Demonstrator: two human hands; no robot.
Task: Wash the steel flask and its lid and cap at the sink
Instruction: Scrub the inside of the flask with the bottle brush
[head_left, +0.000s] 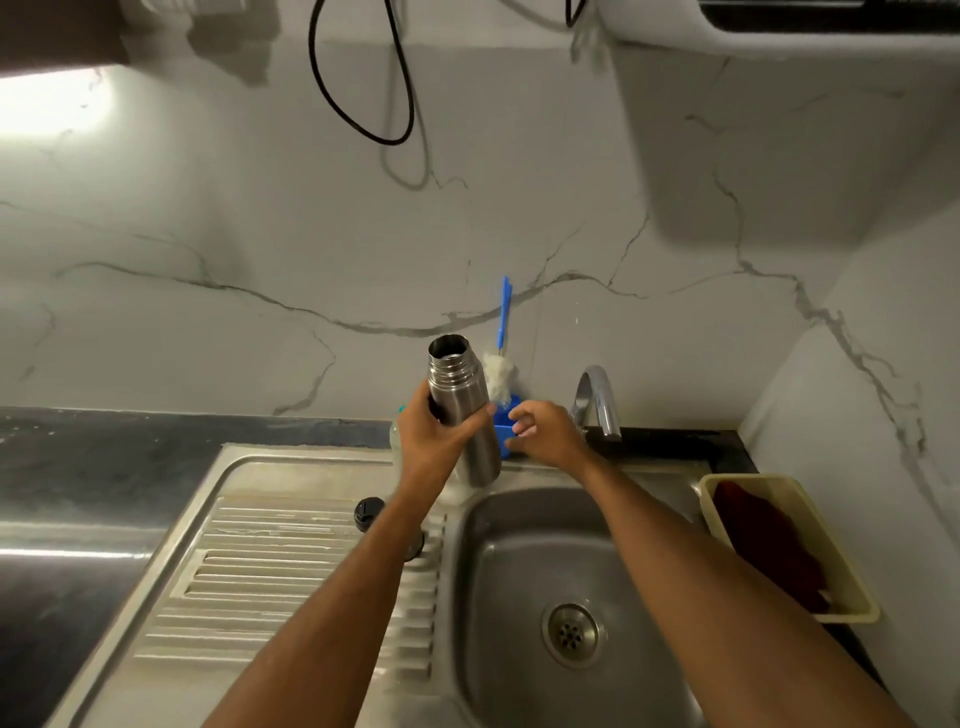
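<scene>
My left hand (434, 434) grips the steel flask (460, 387) around its middle and holds it upright, mouth open, above the back rim of the sink. My right hand (545, 431) hovers just right of the flask with fingers loosely curled, holding nothing, in front of a blue holder (506, 434). A bottle brush (501, 369) with a blue handle and white bristles stands in that holder. A black lid (369, 512) lies on the ribbed drainboard (291, 571). A second dark piece (415, 545) is mostly hidden behind my left forearm.
The steel sink basin (519, 561) with its drain (571, 634) lies below my hands. A chrome tap (597, 400) rises at the back right. A cream tray (852, 587) holding a dark red cloth sits right of the basin. Dark counter (104, 441) extends left.
</scene>
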